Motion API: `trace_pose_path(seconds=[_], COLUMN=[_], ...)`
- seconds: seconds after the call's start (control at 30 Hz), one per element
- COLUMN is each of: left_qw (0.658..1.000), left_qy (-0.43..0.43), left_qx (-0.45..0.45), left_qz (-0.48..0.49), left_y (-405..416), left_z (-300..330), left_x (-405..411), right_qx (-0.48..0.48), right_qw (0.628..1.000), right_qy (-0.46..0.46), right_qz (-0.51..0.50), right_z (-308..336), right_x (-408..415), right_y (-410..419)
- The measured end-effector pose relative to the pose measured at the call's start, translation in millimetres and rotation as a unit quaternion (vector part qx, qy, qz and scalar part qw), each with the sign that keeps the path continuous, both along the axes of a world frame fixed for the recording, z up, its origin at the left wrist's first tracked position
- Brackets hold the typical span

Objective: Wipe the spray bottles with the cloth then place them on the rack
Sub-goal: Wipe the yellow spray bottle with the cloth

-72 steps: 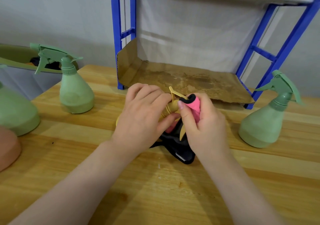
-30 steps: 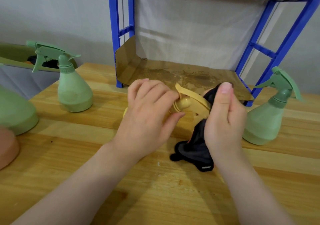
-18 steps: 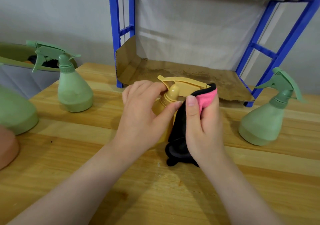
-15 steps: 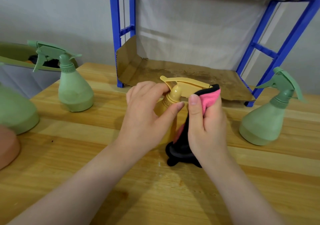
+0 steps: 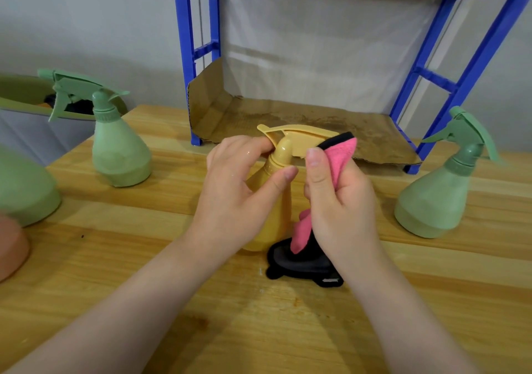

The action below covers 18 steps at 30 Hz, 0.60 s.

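Blue rack, cardboard-lined shelf bare, sits at the back of the wooden table. Green spray bottles wait on either side. Yellow spray bottle upright at centre, left hand gripping its neck. Right hand pinches pink-black cloth at the nozzle. Advice: hold neck firm, wipe head downward.

A yellow spray bottle is stood upright on the wooden table, its trigger head turned sideways. A pink and black cloth is pressed against the head's right end, its tail trailing down to the tabletop. Green spray bottles are stood upright to either side. The blue rack, lined with cardboard, is set behind.
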State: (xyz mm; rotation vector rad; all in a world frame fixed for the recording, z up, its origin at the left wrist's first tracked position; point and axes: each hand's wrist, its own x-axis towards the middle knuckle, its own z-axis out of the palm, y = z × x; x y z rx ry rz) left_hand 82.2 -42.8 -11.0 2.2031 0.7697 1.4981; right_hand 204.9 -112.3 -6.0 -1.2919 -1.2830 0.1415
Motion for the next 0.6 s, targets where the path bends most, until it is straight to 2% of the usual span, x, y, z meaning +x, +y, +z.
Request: trace_pose_path(seconds=[0.13, 0.27, 0.43, 0.53, 0.6], left_qw=[0.999, 0.999, 0.994, 0.993, 0.990], left_qy=[-0.006, -0.009, -0.038, -0.041, -0.053], left_qx=[-0.021, -0.036, -0.076, -0.087, -0.106], left_qz=[-0.024, -0.031, -0.065, -0.069, -0.079], left_y=[2.0, 2.5, -0.8, -0.1, 3.4], left_z=[4.0, 3.7, 2.5, -2.2, -5.0], left_x=[-3.8, -5.5, -2.3, 0.5, -0.1], right_qx=[-0.001, -0.010, 0.028, 0.013, -0.028], right_qw=[0.995, 0.995, 0.991, 0.994, 0.999], right_qy=[-0.105, -0.096, -0.128, -0.099, -0.008], right_qz=[0.003, 0.040, -0.034, -0.045, 0.037], right_z=[-0.5, 0.5, -2.9, -4.0, -1.0], right_x=[3.4, 3.8, 9.9, 11.4, 10.2], right_y=[0.8, 1.0, 1.6, 0.8, 0.7])
